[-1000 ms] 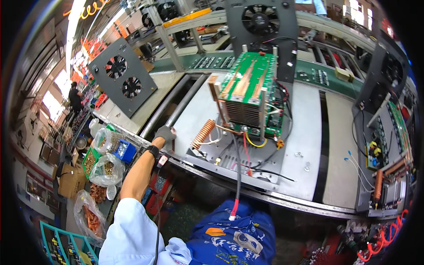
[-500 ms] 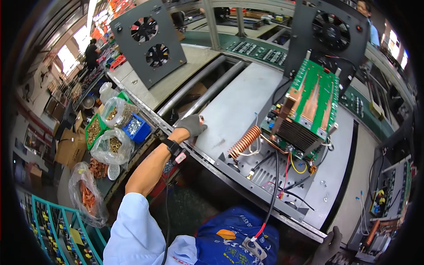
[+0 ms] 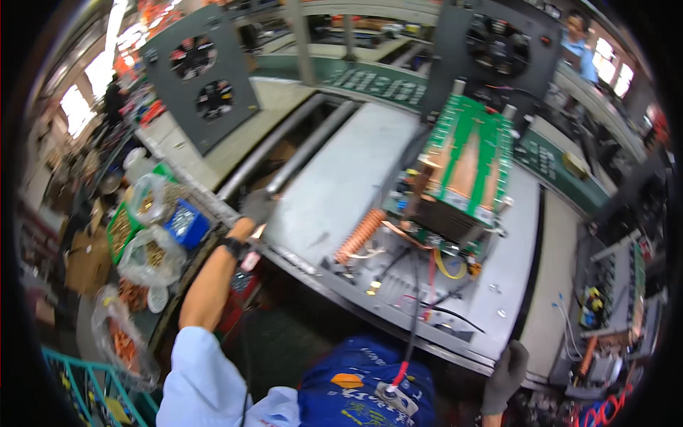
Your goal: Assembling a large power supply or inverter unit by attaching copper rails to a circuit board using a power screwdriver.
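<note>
My left hand (image 3: 257, 208), in a grey glove and blurred, hovers at the left front corner of a pale metal plate (image 3: 341, 171). Its fingers look curled round a small copper-coloured piece (image 3: 258, 231), seen only in part. My right hand (image 3: 507, 366), also gloved, is at the front edge of the bench with fingers extended and nothing visible in them. Between the hands lies a grey chassis carrying a green circuit board (image 3: 466, 153) with copper strips over a dark heat sink (image 3: 445, 218). A copper coil (image 3: 361, 235) and loose cables (image 3: 415, 292) are in front of it.
A grey fan panel (image 3: 203, 78) stands at back left, another (image 3: 491, 57) behind the board. Metal rollers (image 3: 313, 146) run beside the plate. Bags and a blue bin (image 3: 186, 223) of small hardware sit left. Another chassis (image 3: 612, 306) is at right; a person (image 3: 580, 50) stands beyond.
The view has swung, so the bench appears further left. My left hand has turned, bringing the copper-coloured piece to its near side. My right hand has come up further along the bench edge.
</note>
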Demonstrator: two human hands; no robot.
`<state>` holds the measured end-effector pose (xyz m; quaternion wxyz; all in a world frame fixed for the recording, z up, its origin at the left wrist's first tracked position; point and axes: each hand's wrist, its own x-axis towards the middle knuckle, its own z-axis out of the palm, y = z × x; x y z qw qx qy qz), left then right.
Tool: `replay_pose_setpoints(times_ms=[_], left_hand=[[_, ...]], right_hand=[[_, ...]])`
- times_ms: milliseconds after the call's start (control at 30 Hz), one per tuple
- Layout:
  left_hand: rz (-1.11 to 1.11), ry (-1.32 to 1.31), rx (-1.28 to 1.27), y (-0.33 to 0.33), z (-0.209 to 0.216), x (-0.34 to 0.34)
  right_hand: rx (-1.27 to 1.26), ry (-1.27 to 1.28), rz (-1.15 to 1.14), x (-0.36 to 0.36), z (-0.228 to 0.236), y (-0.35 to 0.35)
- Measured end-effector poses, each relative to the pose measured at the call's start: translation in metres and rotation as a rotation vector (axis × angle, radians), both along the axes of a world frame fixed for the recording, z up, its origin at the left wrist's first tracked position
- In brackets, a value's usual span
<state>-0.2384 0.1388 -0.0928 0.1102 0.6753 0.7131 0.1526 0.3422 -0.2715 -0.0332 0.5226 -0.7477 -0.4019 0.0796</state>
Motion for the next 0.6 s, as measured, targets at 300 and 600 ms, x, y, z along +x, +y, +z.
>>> replay_pose_setpoints(times_ms=[300,600], left_hand=[[-0.207,-0.624,0.383,-0.097,0.191,0.095],[-0.904,-0.953,-0.042,-0.172,0.213,0.291]], right_hand=[[0.039,0.102,0.112,0.007,0.067,0.042],[0.219,0.184,0.356,-0.021,0.107,0.116]])
